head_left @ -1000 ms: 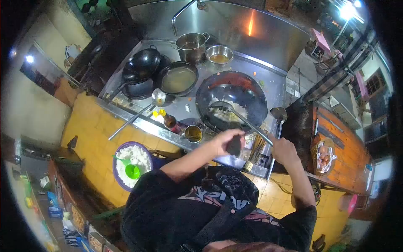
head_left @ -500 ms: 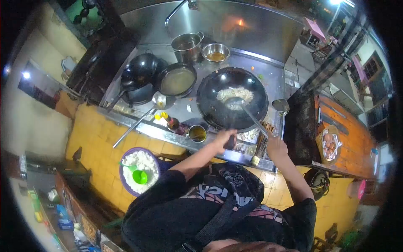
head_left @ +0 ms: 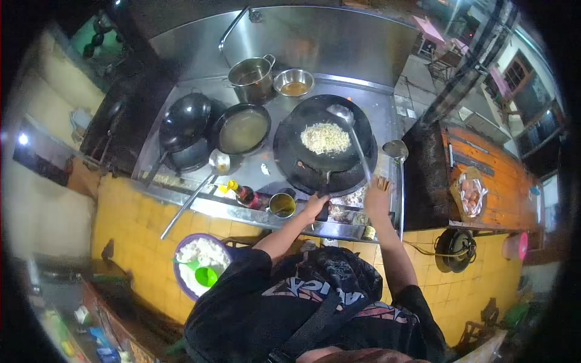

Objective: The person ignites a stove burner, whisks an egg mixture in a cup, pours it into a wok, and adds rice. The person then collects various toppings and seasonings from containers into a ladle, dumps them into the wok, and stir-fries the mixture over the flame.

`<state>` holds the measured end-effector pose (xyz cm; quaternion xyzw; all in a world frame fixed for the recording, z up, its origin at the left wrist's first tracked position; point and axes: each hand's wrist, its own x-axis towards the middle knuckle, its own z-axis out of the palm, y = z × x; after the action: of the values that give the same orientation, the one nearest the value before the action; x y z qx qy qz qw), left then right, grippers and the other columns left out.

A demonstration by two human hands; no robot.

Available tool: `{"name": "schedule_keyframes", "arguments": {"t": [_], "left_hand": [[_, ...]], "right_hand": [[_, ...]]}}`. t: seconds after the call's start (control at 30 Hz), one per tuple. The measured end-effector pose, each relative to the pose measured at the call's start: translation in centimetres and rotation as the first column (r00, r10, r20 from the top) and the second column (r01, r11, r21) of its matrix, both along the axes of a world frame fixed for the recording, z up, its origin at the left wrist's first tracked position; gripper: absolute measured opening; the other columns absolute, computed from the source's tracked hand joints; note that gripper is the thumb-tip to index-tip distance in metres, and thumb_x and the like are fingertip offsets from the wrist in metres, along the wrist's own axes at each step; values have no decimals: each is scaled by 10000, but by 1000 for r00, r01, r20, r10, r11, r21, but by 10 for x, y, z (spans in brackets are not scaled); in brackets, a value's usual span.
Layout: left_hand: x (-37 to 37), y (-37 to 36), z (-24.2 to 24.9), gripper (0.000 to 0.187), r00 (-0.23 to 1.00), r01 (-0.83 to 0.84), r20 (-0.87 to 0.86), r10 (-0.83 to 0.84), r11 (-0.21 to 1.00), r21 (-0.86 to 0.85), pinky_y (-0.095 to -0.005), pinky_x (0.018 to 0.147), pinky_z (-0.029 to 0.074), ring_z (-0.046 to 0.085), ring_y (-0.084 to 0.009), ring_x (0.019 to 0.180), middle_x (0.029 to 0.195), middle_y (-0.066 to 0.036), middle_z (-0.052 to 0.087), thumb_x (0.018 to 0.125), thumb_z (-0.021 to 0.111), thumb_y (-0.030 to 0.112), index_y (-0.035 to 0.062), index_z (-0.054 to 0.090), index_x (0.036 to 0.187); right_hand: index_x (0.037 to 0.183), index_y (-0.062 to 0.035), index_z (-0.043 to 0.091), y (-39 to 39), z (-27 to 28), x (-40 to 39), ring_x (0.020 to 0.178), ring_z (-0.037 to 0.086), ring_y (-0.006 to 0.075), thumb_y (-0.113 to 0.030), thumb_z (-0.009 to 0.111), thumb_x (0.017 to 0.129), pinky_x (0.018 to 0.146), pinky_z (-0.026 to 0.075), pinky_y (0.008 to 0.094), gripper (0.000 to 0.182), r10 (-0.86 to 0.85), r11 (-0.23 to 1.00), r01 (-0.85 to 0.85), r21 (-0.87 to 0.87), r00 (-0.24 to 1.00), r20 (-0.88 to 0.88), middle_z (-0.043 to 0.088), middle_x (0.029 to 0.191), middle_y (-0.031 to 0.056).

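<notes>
Above the steel surface, the left hand is clasping the wok, ideally level, and the right hand is gripping the ladle over it.

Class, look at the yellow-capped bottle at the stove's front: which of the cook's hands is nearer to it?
The left hand. Holding the wok, it is right of the bottle, beyond the metal cup; the right hand, holding the ladle, is farther right.
</notes>
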<state>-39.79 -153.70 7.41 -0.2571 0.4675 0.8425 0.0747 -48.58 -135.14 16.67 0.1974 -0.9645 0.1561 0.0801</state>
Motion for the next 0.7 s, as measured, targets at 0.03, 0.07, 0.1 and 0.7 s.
{"name": "schedule_keyframes", "arguments": {"t": [0.03,0.07,0.1,0.7], "left_hand": [[1,1,1,220,1000,18,-5,-18,1000,-3,-297,498,468,554,-151,582,752,-82,567,823,586,192,11,506,918],[1,4,5,252,1000,-6,15,7,996,-94,-296,538,470,564,-153,621,787,-87,574,826,585,211,7,517,955],[4,5,13,286,999,-25,38,33,982,-185,-296,577,472,574,-155,661,823,-92,582,829,584,231,3,528,993],[151,40,45,192,910,-416,-37,414,905,-96,-253,689,480,563,-135,775,851,-60,571,755,632,-40,26,509,887]], "right_hand": [[1160,-25,455,-6,-25,-2,743,570,425,-82,505,774,687,483,471,392,-18,1000,18,-3,1000,-5,580,898,233],[1121,-38,462,-10,-47,0,670,573,383,-96,498,800,615,485,443,328,24,994,-18,-105,998,57,579,832,193],[1082,-52,469,-14,-57,6,597,575,342,-109,490,825,542,487,415,265,70,977,-44,-209,991,118,578,767,153],[1250,-62,348,12,15,90,415,429,126,-354,420,926,368,387,276,443,445,600,557,-574,364,818,439,573,26]]}}
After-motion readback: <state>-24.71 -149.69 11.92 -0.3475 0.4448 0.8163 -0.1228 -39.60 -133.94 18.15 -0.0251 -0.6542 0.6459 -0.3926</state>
